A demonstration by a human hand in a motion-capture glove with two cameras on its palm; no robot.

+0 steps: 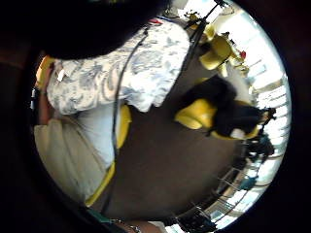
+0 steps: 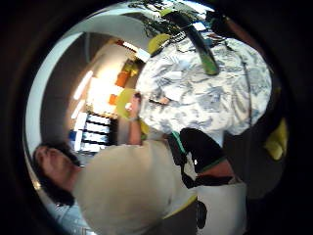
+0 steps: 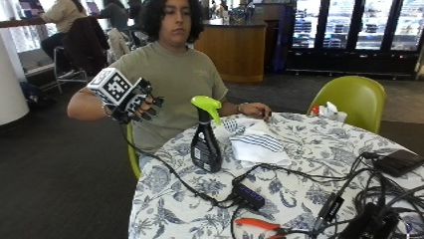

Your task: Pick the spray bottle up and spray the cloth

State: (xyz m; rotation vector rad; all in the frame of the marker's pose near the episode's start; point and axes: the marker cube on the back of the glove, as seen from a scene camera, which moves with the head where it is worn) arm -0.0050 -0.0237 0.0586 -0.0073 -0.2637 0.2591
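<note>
A black spray bottle (image 3: 206,141) with a lime-green trigger head stands upright on the floral tablecloth (image 3: 311,164), near the table's edge. Just behind and beside it lies a white cloth with dark stripes (image 3: 255,139), crumpled. My gloved right hand (image 3: 139,107) hangs in the air off the table's edge, level with the bottle's head and apart from it; its fingers are loosely curled and hold nothing. The bare left hand (image 3: 255,109) rests on the table at the far end of the cloth. The palm views show the tablecloth (image 1: 112,73) and the person's shirt (image 2: 127,191), not the bottle.
Black cables (image 3: 291,174), a black hub box (image 3: 248,195) and orange-handled pliers (image 3: 262,225) lie on the near part of the table. A black device (image 3: 399,162) sits at the right edge. A lime-green chair (image 3: 351,99) stands behind the table.
</note>
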